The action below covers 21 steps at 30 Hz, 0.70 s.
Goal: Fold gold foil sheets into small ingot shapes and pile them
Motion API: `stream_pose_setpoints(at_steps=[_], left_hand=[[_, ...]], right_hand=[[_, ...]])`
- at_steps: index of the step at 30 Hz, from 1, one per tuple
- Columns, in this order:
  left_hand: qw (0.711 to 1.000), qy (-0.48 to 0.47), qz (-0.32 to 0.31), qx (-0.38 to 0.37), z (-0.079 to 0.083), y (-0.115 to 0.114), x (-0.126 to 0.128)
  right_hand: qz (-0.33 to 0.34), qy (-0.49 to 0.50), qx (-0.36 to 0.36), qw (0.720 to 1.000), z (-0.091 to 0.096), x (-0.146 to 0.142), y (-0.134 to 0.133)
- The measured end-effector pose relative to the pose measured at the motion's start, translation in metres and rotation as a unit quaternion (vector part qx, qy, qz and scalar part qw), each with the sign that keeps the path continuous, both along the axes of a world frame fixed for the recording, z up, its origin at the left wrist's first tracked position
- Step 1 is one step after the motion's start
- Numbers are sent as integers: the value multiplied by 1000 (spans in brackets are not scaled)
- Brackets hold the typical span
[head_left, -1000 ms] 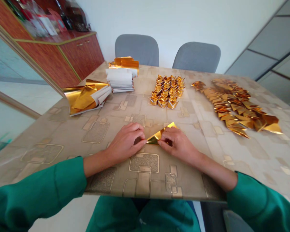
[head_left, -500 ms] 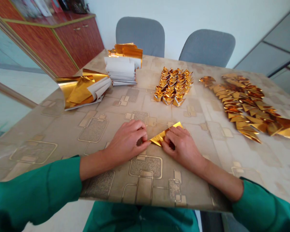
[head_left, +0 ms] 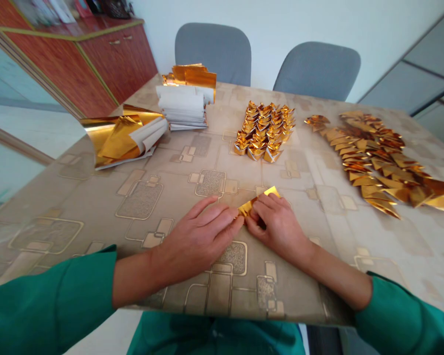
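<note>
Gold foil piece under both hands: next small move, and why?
I'd probably run the right hand's fingers along the fold of the gold foil triangle to sharpen the crease. Those fingers already lie on it, the left hand's fingertips are at its left corner and could steady it, and the folded foil triangles on the right look sharply creased.

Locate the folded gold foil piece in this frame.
Low and centre in the head view, the folded gold foil piece is held by the right hand over the patterned tabletop, its left end beside the left hand.
</note>
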<state>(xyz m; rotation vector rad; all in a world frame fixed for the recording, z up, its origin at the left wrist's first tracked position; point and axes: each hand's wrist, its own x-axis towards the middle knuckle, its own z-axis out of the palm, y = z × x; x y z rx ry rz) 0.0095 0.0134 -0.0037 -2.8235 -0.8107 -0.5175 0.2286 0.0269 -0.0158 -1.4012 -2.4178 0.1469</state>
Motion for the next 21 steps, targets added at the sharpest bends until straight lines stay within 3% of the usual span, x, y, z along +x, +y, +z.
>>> stream_pose_setpoints(at_steps=[9,21], left_hand=[[997,42,16,-57,-11,0,-2],[997,74,17,-32,-9,-2,-1]], right_hand=[[-11,-11,-11,1000,2,-2,0],[-17,15,-11,1000,-1,8,-9]])
